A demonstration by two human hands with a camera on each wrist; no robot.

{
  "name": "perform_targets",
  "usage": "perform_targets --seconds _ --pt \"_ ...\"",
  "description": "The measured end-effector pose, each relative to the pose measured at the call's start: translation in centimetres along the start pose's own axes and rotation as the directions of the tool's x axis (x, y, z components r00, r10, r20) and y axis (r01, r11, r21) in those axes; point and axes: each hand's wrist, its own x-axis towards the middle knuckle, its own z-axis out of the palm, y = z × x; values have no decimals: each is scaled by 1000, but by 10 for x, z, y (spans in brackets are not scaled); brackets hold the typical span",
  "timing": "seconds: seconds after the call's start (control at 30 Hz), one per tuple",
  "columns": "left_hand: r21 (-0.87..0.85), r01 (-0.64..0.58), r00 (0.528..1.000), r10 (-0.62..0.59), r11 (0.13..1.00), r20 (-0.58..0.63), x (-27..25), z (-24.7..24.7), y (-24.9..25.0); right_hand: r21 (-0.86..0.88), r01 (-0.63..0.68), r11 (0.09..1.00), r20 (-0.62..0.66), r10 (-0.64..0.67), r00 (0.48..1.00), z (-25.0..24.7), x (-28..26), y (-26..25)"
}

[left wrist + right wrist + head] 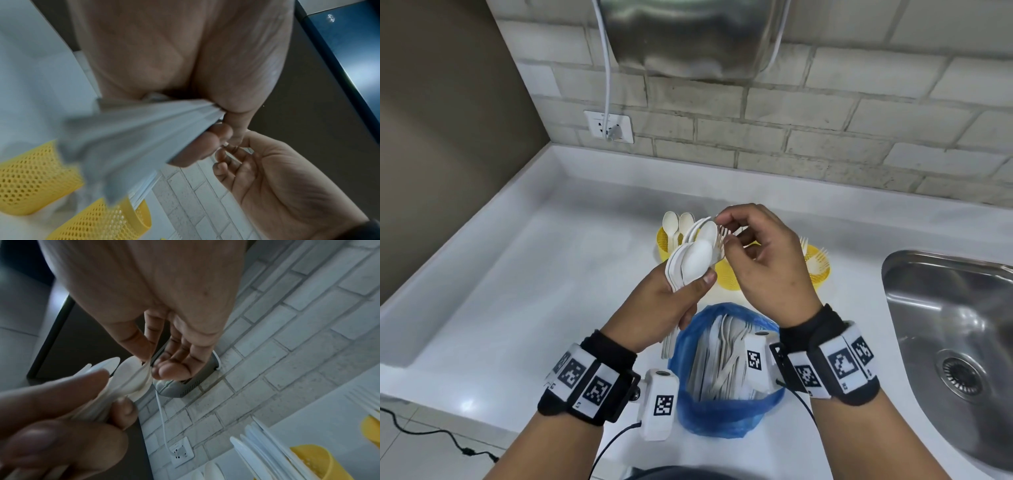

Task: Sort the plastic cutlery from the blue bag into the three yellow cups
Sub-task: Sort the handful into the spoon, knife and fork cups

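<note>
My left hand [685, 294] grips a bundle of white plastic spoons and forks [697, 258] by the handles, above the counter. My right hand [723, 229] pinches one thin white piece at the top of that bundle between thumb and forefinger [151, 365]; whether it is a spoon or a fork I cannot tell. Behind the hands stand three yellow mesh cups: the left one [662, 241] holds spoons, the middle one [726, 279] is mostly hidden, the right one [820, 270] holds forks. The open blue bag [722, 416] with more cutlery lies below my wrists.
A steel sink [945, 329] is sunk into the white counter [534, 291] on the right. On the tiled wall are a socket [608, 126] with a white cable and a steel appliance [688, 34]. A brown wall bounds the left.
</note>
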Motion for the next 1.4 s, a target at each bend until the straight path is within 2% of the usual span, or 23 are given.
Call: perform_targets --seconds 0.13,0.27,0.5,0.63,0.8,0.87,1.03,1.2,1.3,1.4 --pt "-9 6 1000 -6 1000 1 1 4 -1 -54 -23 998 -14 22 1000 0 2 -6" --pt "20 -8 1000 8 1000 -6 1 6 0 -173 14 985 18 -11 1000 -2 6 -11" --pt "42 19 1000 -19 999 -12 -1 5 -1 -168 -12 986 -11 10 1000 -3 10 -12" --pt "8 25 1000 -25 1000 -11 -1 6 1 -98 -43 994 -72 36 997 -6 9 -12" --pt "-26 29 999 -29 999 -15 -2 8 1 50 -108 993 -25 110 994 -6 4 -14" --pt "-28 28 1000 -29 999 -13 -2 9 1 30 -89 996 -24 90 996 -5 2 -12" --pt "-59 43 999 -43 997 6 -2 11 1 -42 -54 998 -130 48 990 -12 2 -7" --pt "-61 55 998 -54 997 10 -2 11 2 -158 14 987 -65 -24 998 -11 3 -5" --pt "-88 55 998 -53 995 28 -3 11 4 -140 47 989 -127 -65 990 -12 3 -8" --pt "-101 41 998 -35 994 53 -4 11 6 -76 6 997 -236 -24 971 -12 4 -9"
